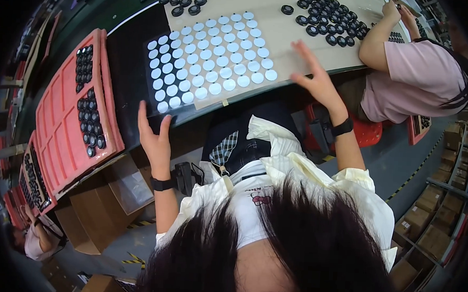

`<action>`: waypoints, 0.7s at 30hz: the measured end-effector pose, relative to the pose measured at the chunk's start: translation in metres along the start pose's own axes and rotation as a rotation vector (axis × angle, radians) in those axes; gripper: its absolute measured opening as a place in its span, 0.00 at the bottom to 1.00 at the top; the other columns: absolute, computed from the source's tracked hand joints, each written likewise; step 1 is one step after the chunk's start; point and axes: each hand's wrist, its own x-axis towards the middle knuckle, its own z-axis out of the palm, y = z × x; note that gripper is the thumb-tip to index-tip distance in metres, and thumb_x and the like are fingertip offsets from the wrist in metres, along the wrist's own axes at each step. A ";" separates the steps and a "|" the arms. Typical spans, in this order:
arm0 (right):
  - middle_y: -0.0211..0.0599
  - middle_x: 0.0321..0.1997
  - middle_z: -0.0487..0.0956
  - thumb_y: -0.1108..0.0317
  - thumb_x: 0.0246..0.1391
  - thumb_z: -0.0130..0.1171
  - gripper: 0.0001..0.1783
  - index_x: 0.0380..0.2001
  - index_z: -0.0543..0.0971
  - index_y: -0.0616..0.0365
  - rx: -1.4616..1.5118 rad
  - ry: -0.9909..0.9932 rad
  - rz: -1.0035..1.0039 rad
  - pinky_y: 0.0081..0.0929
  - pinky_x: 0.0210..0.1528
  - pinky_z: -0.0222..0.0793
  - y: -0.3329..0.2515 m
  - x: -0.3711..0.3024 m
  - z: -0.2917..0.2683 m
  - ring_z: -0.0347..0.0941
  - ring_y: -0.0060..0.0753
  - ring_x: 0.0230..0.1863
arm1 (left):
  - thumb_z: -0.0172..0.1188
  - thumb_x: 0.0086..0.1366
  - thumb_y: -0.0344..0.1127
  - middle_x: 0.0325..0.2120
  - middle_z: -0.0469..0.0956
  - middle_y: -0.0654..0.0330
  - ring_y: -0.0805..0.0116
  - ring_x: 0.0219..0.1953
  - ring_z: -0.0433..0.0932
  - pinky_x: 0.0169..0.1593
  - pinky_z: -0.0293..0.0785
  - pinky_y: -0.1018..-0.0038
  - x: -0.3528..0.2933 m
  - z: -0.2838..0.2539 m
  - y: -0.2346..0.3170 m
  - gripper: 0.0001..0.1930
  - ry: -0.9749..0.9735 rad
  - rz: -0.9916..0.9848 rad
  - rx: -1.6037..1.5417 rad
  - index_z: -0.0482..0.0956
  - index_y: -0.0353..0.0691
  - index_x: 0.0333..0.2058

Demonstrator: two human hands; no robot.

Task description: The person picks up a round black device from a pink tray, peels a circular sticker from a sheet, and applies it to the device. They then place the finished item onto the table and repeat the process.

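My left hand (pixel 155 143) is held just off the table's near edge, thumb and fingers spread, with nothing in it. Beyond it, pale round discs (pixel 225 72) lie in a neat grid of several rows, partly on a black surface and partly on a tan sheet. My right hand (pixel 320 83) is raised at the right of the grid, fingers apart and slightly blurred, also holding nothing. Between my two hands sits the near edge of the grid. Neither hand touches a disc.
A pink tray (pixel 60 121) partly filled with black round parts (pixel 90 120) stands at the left. More black round parts (pixel 325 18) lie loose at the far right, near a co-worker in pink (pixel 425 76). Cardboard boxes (pixel 96 207) stand below the table at left.
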 end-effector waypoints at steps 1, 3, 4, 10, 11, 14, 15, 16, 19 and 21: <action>0.34 0.52 0.67 0.63 0.45 0.55 0.24 0.48 0.67 0.52 -0.224 -0.117 -0.084 0.37 0.62 0.37 -0.004 0.003 0.000 0.59 0.34 0.56 | 0.55 0.54 0.30 0.46 0.68 0.55 0.62 0.54 0.60 0.54 0.55 0.72 0.006 -0.002 -0.003 0.15 -0.011 0.018 0.006 0.70 0.38 0.41; 0.34 0.50 0.69 0.64 0.44 0.56 0.22 0.46 0.70 0.52 -0.449 -0.228 -0.176 0.36 0.62 0.38 -0.013 0.012 0.000 0.60 0.34 0.55 | 0.54 0.54 0.27 0.43 0.70 0.54 0.62 0.52 0.63 0.52 0.57 0.75 0.016 -0.007 0.003 0.11 -0.015 0.041 0.013 0.73 0.36 0.38; 0.34 0.47 0.71 0.65 0.43 0.57 0.19 0.42 0.72 0.53 -0.429 -0.301 -0.235 0.35 0.61 0.42 -0.020 0.021 -0.002 0.63 0.34 0.51 | 0.54 0.54 0.27 0.40 0.72 0.54 0.64 0.48 0.65 0.49 0.59 0.75 0.028 -0.010 0.015 0.08 0.001 0.131 0.070 0.73 0.35 0.34; 0.32 0.28 0.76 0.69 0.39 0.59 0.07 0.25 0.75 0.58 -0.524 -0.476 -0.463 0.29 0.47 0.64 -0.098 0.051 -0.012 0.72 0.30 0.31 | 0.50 0.57 0.26 0.30 0.74 0.58 0.75 0.26 0.68 0.31 0.63 0.82 0.058 -0.070 0.093 0.04 0.026 0.316 -0.259 0.74 0.32 0.28; 0.33 0.25 0.75 0.66 0.39 0.59 0.07 0.24 0.76 0.56 -0.495 -0.392 -0.474 0.30 0.36 0.64 -0.113 0.059 -0.017 0.72 0.32 0.28 | 0.50 0.57 0.26 0.30 0.74 0.58 0.75 0.26 0.68 0.31 0.63 0.82 0.061 -0.083 0.104 0.04 0.031 0.310 -0.247 0.74 0.32 0.28; 0.35 0.22 0.74 0.68 0.41 0.57 0.06 0.22 0.75 0.58 -0.373 -0.254 -0.397 0.27 0.28 0.65 -0.178 0.076 -0.041 0.70 0.34 0.24 | 0.46 0.61 0.29 0.28 0.72 0.62 0.82 0.23 0.64 0.28 0.59 0.87 0.071 -0.115 0.133 0.08 0.017 0.289 -0.450 0.73 0.32 0.30; 0.36 0.22 0.74 0.72 0.43 0.56 0.05 0.22 0.74 0.62 -0.289 -0.200 -0.293 0.23 0.31 0.66 -0.184 0.079 -0.044 0.70 0.33 0.24 | 0.47 0.60 0.29 0.27 0.72 0.62 0.83 0.21 0.61 0.25 0.56 0.87 0.082 -0.111 0.132 0.08 -0.007 0.166 -0.476 0.73 0.32 0.30; 0.36 0.22 0.74 0.72 0.43 0.56 0.05 0.22 0.74 0.62 -0.289 -0.197 -0.288 0.23 0.31 0.66 -0.172 0.089 -0.041 0.70 0.33 0.24 | 0.47 0.60 0.30 0.26 0.73 0.62 0.84 0.18 0.58 0.22 0.52 0.87 0.095 -0.105 0.128 0.08 -0.033 0.042 -0.501 0.74 0.32 0.30; 0.37 0.27 0.74 0.73 0.42 0.57 0.12 0.33 0.71 0.61 -0.497 -0.338 -0.154 0.20 0.29 0.66 -0.136 0.139 -0.032 0.70 0.29 0.27 | 0.48 0.60 0.31 0.23 0.72 0.66 0.86 0.15 0.55 0.18 0.48 0.88 0.145 -0.062 0.095 0.08 -0.141 -0.186 -0.401 0.74 0.32 0.30; 0.34 0.29 0.73 0.78 0.41 0.58 0.28 0.48 0.63 0.58 -0.808 -0.539 -0.106 0.16 0.30 0.65 -0.101 0.182 0.003 0.68 0.24 0.29 | 0.50 0.59 0.31 0.21 0.70 0.68 0.87 0.16 0.57 0.19 0.51 0.89 0.166 -0.051 0.038 0.08 -0.282 -0.321 -0.372 0.74 0.33 0.30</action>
